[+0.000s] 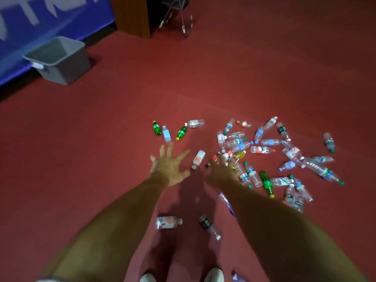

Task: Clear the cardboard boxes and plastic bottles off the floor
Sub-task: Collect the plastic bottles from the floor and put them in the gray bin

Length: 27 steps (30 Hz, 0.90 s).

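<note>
Several empty plastic bottles lie scattered on the red floor, most in a heap (264, 157) to the right. My left hand (169, 166) reaches forward with fingers spread and holds nothing; a white-labelled bottle (198, 159) lies just right of it. My right hand (222, 170) stretches to the near edge of the heap, its fingers over small bottles there; whether it grips one I cannot tell. Two green bottles (157, 128) and a blue-labelled one (166, 133) lie beyond my left hand. No cardboard box is in view.
A grey plastic bin (61, 60) stands at the far left against a blue banner (36, 27). A wooden cabinet (132, 15) and metal chair legs (183, 21) are at the back. Two bottles (167, 222) lie near my feet (183, 276).
</note>
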### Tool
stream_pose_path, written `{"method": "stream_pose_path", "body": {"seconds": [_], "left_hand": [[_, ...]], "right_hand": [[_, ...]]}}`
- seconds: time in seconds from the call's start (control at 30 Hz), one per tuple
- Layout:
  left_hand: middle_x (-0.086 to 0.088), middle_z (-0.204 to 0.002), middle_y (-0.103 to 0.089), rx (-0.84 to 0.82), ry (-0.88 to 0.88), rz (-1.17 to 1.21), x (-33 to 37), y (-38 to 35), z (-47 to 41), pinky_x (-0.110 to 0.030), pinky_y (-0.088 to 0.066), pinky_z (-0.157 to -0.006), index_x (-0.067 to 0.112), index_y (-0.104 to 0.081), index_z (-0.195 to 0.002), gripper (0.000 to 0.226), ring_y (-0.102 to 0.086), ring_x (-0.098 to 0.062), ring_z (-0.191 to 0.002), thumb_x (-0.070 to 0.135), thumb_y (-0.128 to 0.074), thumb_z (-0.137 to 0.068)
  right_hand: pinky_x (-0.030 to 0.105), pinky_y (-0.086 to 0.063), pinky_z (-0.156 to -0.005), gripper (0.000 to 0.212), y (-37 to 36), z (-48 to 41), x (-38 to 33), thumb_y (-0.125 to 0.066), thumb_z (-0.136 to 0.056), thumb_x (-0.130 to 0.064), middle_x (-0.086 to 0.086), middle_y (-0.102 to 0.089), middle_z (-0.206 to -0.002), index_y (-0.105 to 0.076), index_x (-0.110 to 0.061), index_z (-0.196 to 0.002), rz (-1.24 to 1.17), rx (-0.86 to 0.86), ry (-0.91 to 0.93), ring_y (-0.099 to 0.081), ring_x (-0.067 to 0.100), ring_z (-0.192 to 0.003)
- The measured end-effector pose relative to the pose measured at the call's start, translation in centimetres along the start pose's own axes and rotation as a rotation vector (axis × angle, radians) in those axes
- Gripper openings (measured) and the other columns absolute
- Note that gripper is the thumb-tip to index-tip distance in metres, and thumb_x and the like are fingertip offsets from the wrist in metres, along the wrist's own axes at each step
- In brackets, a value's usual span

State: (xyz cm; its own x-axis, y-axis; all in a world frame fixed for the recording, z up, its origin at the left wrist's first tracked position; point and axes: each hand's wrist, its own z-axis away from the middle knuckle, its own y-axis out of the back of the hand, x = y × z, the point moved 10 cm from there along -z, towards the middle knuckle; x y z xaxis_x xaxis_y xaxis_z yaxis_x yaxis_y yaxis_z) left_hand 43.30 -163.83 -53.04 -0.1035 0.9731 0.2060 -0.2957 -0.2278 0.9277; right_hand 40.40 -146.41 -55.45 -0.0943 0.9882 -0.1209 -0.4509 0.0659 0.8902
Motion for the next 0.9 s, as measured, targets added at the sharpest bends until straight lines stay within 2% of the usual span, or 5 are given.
{"method": "stream_pose_path", "body": {"seconds": [0.1,0.2,0.47,0.57,0.9], "left_hand": [[-0.013,-0.165,0.006,-0.044,0.011,-0.004,-1.0,-8.7,-3.5,-0.069,-0.019,-0.112,0.048,-0.009,-0.155,0.078,0.001,-0.04,-0.151,0.062,-0.051,-0.09],[-0.012,-0.165,0.009,-0.099,0.031,-0.03,-2.8,-19.3,-6.5,-0.068,-0.018,-0.113,0.051,-0.004,-0.154,0.081,0.003,-0.039,-0.152,0.066,-0.05,-0.089],[-0.01,-0.165,0.005,-0.157,-0.017,-0.038,-6.8,-46.9,-13.9,-0.069,-0.02,-0.113,0.054,-0.009,-0.152,0.083,-0.001,-0.037,-0.151,0.075,-0.05,-0.083],[-0.01,-0.165,0.008,-0.209,-0.043,-0.081,-7.6,-55.1,-16.0,-0.068,-0.02,-0.112,0.054,-0.007,-0.153,0.085,-0.001,-0.038,-0.151,0.074,-0.052,-0.083],[-0.008,-0.165,0.019,-0.335,0.005,-0.093,-9.9,-66.9,-17.1,-0.072,-0.011,-0.111,0.057,0.002,-0.151,0.098,0.006,-0.038,-0.152,0.076,-0.058,-0.077]], "right_hand": [[0.061,-0.035,-0.105,0.068,-7.5,-5.0,0.5,-0.055,-0.095,-0.048,0.007,-0.016,-0.16,-0.022,-0.036,-0.153,0.032,0.001,0.055,-0.02,0.041,-0.144],[0.065,-0.033,-0.108,0.081,-17.1,-9.6,2.4,-0.063,-0.09,-0.051,0.008,-0.007,-0.163,-0.016,-0.041,-0.156,0.017,-0.047,0.075,-0.013,0.043,-0.147],[0.069,-0.019,-0.112,0.089,-41.9,-20.6,9.9,-0.063,-0.09,-0.054,0.006,-0.003,-0.165,-0.007,-0.042,-0.158,-0.025,-0.124,0.01,-0.006,0.043,-0.15],[0.07,-0.022,-0.11,0.09,-49.7,-23.8,11.6,-0.062,-0.09,-0.056,0.006,-0.001,-0.166,-0.005,-0.042,-0.158,-0.049,-0.145,0.001,-0.004,0.042,-0.15],[0.068,-0.03,-0.106,0.093,-61.1,-25.5,16.1,-0.063,-0.084,-0.065,0.004,-0.009,-0.163,-0.008,-0.045,-0.156,-0.051,-0.14,-0.054,-0.019,0.039,-0.143]]}}
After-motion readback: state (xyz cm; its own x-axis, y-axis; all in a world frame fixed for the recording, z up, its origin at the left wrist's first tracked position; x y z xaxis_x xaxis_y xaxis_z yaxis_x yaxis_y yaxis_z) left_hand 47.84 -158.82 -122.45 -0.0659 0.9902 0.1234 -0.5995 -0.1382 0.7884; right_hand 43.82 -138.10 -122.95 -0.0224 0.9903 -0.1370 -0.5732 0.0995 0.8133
